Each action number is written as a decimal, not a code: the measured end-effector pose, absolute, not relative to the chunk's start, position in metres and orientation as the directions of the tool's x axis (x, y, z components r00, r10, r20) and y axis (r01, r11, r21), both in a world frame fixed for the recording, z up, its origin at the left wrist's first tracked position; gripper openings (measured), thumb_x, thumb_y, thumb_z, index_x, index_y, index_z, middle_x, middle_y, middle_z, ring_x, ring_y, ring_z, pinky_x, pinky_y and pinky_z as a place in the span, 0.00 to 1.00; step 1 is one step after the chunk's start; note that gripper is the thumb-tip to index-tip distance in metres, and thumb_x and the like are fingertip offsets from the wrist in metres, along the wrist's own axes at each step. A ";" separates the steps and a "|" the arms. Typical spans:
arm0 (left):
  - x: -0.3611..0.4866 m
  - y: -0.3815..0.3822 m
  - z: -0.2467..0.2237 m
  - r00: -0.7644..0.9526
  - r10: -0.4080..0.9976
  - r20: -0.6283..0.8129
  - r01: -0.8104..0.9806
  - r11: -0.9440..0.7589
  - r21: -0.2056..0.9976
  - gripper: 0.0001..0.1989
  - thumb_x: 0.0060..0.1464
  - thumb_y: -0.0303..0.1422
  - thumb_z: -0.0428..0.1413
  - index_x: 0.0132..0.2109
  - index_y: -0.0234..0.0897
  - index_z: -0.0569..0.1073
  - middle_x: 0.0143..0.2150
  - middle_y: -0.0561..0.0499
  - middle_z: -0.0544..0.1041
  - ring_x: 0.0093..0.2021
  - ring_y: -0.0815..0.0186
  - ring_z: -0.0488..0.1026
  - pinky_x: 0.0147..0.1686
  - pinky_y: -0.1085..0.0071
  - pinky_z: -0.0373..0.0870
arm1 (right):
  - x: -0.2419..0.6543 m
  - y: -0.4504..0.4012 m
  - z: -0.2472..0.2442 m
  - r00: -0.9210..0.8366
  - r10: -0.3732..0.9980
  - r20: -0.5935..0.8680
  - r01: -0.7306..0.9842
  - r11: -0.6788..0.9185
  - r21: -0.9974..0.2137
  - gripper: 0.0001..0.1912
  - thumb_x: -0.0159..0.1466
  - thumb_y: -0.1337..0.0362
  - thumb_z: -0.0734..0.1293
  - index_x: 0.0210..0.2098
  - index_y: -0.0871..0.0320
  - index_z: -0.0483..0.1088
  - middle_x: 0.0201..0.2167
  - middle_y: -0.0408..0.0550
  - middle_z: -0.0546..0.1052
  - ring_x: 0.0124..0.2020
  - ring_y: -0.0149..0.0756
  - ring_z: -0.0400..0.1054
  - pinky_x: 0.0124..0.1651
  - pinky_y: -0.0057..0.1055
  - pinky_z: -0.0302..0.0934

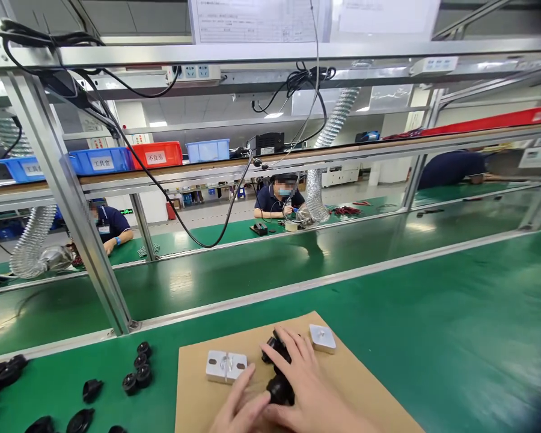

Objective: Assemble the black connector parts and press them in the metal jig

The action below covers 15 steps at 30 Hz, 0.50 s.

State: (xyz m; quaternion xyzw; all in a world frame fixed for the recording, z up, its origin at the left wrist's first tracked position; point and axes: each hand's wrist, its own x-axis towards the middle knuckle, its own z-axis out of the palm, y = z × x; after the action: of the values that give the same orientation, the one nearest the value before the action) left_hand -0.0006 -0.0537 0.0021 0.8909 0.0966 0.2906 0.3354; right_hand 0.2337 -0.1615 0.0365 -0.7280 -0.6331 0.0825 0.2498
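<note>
My right hand (306, 379) lies over several black round parts (280, 390) on a brown board (198, 409), its fingers spread across them. Beside it, my left hand (241, 409) has its fingers apart, one fingertip touching the edge of the nearest black part. A silver metal block (216, 367) with two slots and a middle groove sits just beyond my left fingers. Past my right hand, a smaller silver plate (323, 338) with a little peg rests near the board's edge. My right palm hides part of the black parts.
Loose black parts (137, 376) lie on the green table (433, 313) at the left. A metal frame post (72, 198) rises at the left. Blue bins (100, 160) and a red bin (157, 155) stand on the shelf. People (275, 201) sit beyond the frame; a black cable (180, 225) hangs down.
</note>
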 end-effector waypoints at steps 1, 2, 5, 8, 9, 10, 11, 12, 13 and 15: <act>-0.003 -0.051 0.005 0.803 0.359 0.476 -0.030 -0.773 0.634 0.25 0.69 0.32 0.53 0.69 0.57 0.70 0.77 0.43 0.62 0.64 0.49 0.77 0.49 0.62 0.85 | 0.232 -0.158 0.038 0.193 0.960 0.202 0.887 -0.083 -0.454 0.48 0.57 0.35 0.74 0.72 0.40 0.63 0.79 0.58 0.48 0.78 0.73 0.37 0.72 0.79 0.29; -0.004 -0.046 0.009 0.787 0.353 0.506 -0.031 -0.796 0.605 0.24 0.69 0.32 0.53 0.69 0.56 0.71 0.76 0.41 0.64 0.64 0.48 0.77 0.52 0.59 0.84 | 0.231 -0.155 0.039 0.196 0.958 0.210 0.894 -0.087 -0.439 0.42 0.60 0.34 0.71 0.70 0.40 0.66 0.78 0.58 0.52 0.78 0.73 0.39 0.71 0.80 0.28; -0.007 -0.032 0.017 0.716 0.358 0.600 0.005 -0.862 0.507 0.22 0.69 0.31 0.55 0.66 0.51 0.74 0.73 0.38 0.68 0.65 0.46 0.75 0.58 0.53 0.79 | 0.236 -0.142 0.040 0.190 0.950 0.248 0.917 -0.082 -0.390 0.36 0.63 0.34 0.68 0.65 0.43 0.72 0.75 0.58 0.59 0.76 0.70 0.46 0.72 0.78 0.30; -0.005 -0.025 0.019 0.672 0.364 0.645 0.042 -0.889 0.457 0.19 0.68 0.31 0.57 0.63 0.49 0.76 0.71 0.37 0.70 0.64 0.45 0.75 0.57 0.53 0.79 | 0.245 -0.113 0.039 0.182 0.936 0.300 0.942 -0.078 -0.328 0.35 0.64 0.38 0.69 0.65 0.46 0.71 0.74 0.59 0.62 0.75 0.66 0.48 0.74 0.73 0.31; -0.004 -0.024 0.018 0.669 0.360 0.650 0.041 -0.891 0.452 0.19 0.68 0.31 0.57 0.63 0.48 0.77 0.71 0.37 0.70 0.64 0.45 0.75 0.57 0.52 0.79 | 0.249 -0.100 0.040 0.180 0.934 0.310 0.948 -0.081 -0.306 0.35 0.65 0.39 0.69 0.66 0.47 0.71 0.73 0.59 0.63 0.74 0.65 0.49 0.74 0.72 0.31; -0.003 -0.024 0.017 0.667 0.355 0.655 0.035 -0.893 0.448 0.18 0.68 0.32 0.57 0.62 0.48 0.77 0.71 0.36 0.70 0.64 0.45 0.75 0.56 0.52 0.80 | 0.253 -0.084 0.041 0.177 0.931 0.319 0.955 -0.083 -0.285 0.35 0.66 0.40 0.68 0.66 0.49 0.71 0.72 0.60 0.63 0.74 0.64 0.49 0.74 0.71 0.32; -0.002 -0.023 0.015 0.664 0.348 0.661 0.028 -0.896 0.443 0.18 0.67 0.32 0.57 0.62 0.48 0.77 0.70 0.36 0.71 0.63 0.45 0.76 0.55 0.52 0.80 | 0.257 -0.068 0.043 0.169 0.930 0.327 0.960 -0.081 -0.267 0.35 0.66 0.39 0.67 0.66 0.51 0.71 0.72 0.61 0.63 0.74 0.64 0.48 0.74 0.71 0.33; -0.002 -0.023 0.013 0.661 0.341 0.668 0.022 -0.899 0.437 0.17 0.67 0.32 0.57 0.61 0.47 0.78 0.70 0.36 0.71 0.62 0.45 0.76 0.54 0.53 0.80 | 0.262 -0.051 0.045 0.144 0.933 0.329 0.965 -0.059 -0.256 0.35 0.67 0.38 0.66 0.65 0.52 0.71 0.71 0.62 0.64 0.74 0.64 0.49 0.74 0.70 0.34; -0.002 -0.022 0.010 0.661 0.335 0.672 0.017 -0.901 0.433 0.17 0.66 0.32 0.57 0.59 0.47 0.79 0.69 0.36 0.72 0.62 0.45 0.77 0.53 0.53 0.81 | 0.267 -0.034 0.048 0.115 0.936 0.332 0.969 -0.031 -0.246 0.36 0.66 0.37 0.66 0.64 0.53 0.73 0.71 0.62 0.65 0.73 0.63 0.49 0.74 0.68 0.33; -0.003 -0.020 0.007 0.669 0.352 0.655 0.020 -0.889 0.457 0.15 0.65 0.33 0.58 0.56 0.47 0.81 0.69 0.37 0.73 0.61 0.44 0.77 0.53 0.53 0.81 | 0.281 -0.003 0.056 0.025 0.947 0.321 0.974 0.049 -0.222 0.34 0.65 0.37 0.68 0.61 0.53 0.75 0.67 0.59 0.70 0.71 0.59 0.52 0.76 0.62 0.32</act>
State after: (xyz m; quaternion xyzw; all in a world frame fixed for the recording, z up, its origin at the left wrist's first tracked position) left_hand -0.0031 -0.0196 0.0070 0.8888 0.1046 0.3932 0.2108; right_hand 0.2813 -0.0035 0.0562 -0.6886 -0.6973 -0.0344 0.1960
